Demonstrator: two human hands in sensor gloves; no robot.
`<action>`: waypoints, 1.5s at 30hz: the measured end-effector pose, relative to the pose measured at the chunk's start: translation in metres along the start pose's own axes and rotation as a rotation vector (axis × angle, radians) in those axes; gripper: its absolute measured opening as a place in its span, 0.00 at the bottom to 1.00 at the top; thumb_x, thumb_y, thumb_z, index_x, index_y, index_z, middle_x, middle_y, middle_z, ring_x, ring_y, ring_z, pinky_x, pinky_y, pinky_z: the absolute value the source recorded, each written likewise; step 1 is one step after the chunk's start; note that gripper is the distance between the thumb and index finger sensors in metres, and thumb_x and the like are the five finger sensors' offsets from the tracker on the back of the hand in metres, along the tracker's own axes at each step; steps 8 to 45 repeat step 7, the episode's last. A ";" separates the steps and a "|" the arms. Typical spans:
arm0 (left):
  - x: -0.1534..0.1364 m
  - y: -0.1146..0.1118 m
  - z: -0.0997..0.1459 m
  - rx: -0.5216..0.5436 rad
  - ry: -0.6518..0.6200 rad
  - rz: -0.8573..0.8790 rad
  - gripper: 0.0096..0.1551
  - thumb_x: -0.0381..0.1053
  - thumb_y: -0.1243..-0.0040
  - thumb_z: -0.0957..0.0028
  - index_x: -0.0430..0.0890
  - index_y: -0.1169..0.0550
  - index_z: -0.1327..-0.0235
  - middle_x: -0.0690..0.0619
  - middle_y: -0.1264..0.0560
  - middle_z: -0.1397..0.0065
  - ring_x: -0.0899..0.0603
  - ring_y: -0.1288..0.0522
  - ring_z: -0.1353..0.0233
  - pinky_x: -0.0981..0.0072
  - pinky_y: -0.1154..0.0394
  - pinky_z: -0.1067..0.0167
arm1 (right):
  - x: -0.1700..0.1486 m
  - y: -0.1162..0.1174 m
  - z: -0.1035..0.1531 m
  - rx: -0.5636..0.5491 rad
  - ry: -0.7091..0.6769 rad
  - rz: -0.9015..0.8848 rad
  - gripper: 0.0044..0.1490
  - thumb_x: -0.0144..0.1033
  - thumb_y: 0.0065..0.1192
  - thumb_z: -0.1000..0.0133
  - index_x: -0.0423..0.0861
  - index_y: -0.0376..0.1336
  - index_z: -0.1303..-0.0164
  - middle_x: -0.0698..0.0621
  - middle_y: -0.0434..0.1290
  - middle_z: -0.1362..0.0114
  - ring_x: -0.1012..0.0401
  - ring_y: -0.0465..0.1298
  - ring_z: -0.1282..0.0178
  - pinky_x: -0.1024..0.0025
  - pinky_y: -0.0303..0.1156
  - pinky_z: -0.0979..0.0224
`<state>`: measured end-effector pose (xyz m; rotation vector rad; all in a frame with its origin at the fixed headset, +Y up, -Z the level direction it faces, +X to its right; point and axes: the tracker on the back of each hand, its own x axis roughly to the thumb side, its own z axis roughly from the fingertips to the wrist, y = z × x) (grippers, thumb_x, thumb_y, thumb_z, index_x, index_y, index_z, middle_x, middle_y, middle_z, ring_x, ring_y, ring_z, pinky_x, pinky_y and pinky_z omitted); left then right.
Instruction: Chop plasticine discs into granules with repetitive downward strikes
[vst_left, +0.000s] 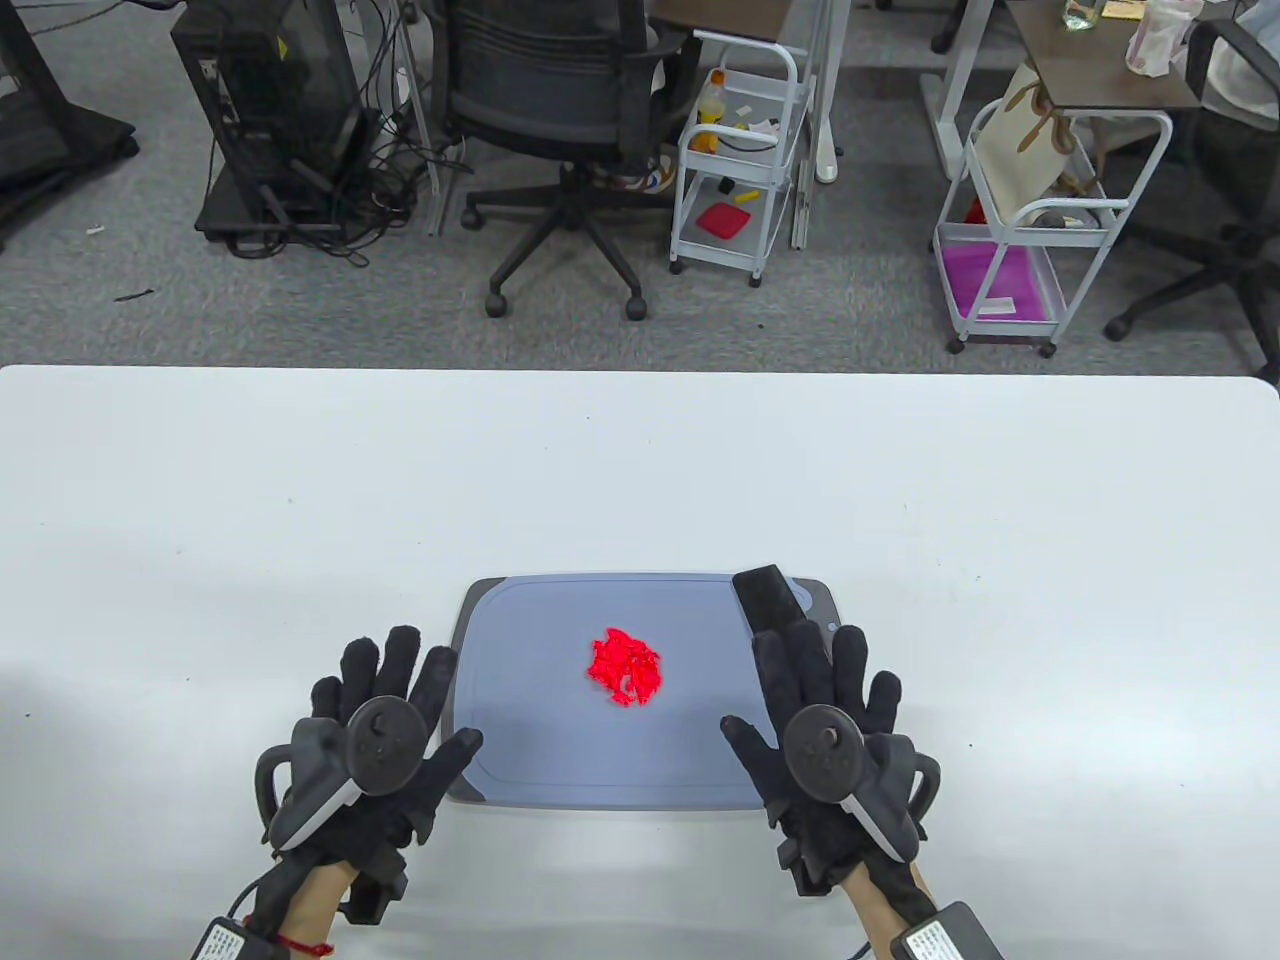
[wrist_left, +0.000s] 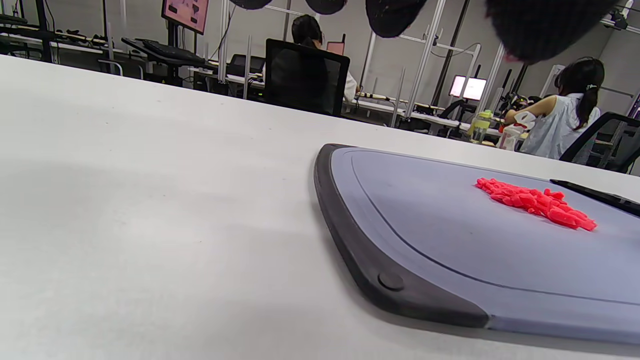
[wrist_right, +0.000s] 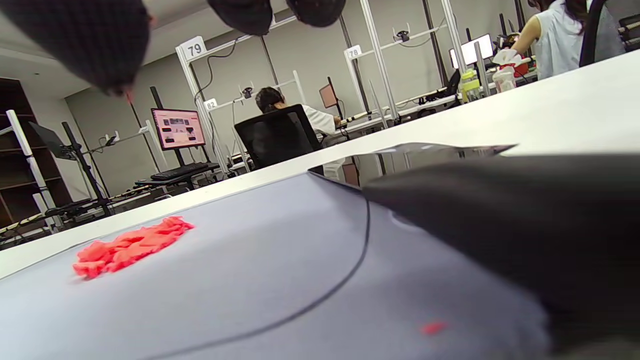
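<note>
A pile of chopped red plasticine granules (vst_left: 624, 668) lies near the middle of the grey cutting board (vst_left: 540, 630). A black knife (vst_left: 768, 596) lies along the board's right side. My right hand (vst_left: 800, 690) lies flat with fingers spread over the knife's near part; I cannot tell if it touches it. My left hand (vst_left: 405, 700) lies flat and spread at the board's left edge, holding nothing. The left wrist view shows the granules (wrist_left: 537, 202) on the board (wrist_left: 400, 280). The right wrist view shows the granules (wrist_right: 130, 245) and the knife (wrist_right: 500, 215) close up.
The board sits near the front of a white table (vst_left: 300, 520). A small red crumb (wrist_right: 433, 327) lies on the board near the knife. Beyond the table's far edge stand an office chair (vst_left: 560, 110) and white carts (vst_left: 740, 150).
</note>
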<state>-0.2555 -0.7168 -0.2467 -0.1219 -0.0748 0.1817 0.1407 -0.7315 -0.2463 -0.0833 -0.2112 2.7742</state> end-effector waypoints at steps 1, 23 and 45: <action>0.000 0.000 0.000 -0.005 0.001 0.004 0.48 0.77 0.56 0.50 0.63 0.45 0.14 0.54 0.57 0.06 0.30 0.54 0.11 0.28 0.54 0.24 | -0.001 0.000 0.000 -0.005 0.001 -0.008 0.53 0.70 0.60 0.54 0.67 0.50 0.17 0.58 0.49 0.11 0.46 0.40 0.09 0.32 0.40 0.20; 0.002 -0.002 0.000 -0.023 -0.002 -0.003 0.48 0.76 0.56 0.50 0.63 0.46 0.14 0.53 0.56 0.06 0.30 0.53 0.11 0.28 0.53 0.24 | -0.001 0.000 0.002 -0.011 0.001 -0.004 0.51 0.68 0.60 0.53 0.67 0.50 0.18 0.57 0.51 0.12 0.46 0.42 0.09 0.32 0.42 0.20; 0.002 -0.002 0.000 -0.023 -0.002 -0.003 0.48 0.76 0.56 0.50 0.63 0.46 0.14 0.53 0.56 0.06 0.30 0.53 0.11 0.28 0.53 0.24 | -0.001 0.000 0.002 -0.011 0.001 -0.004 0.51 0.68 0.60 0.53 0.67 0.50 0.18 0.57 0.51 0.12 0.46 0.42 0.09 0.32 0.42 0.20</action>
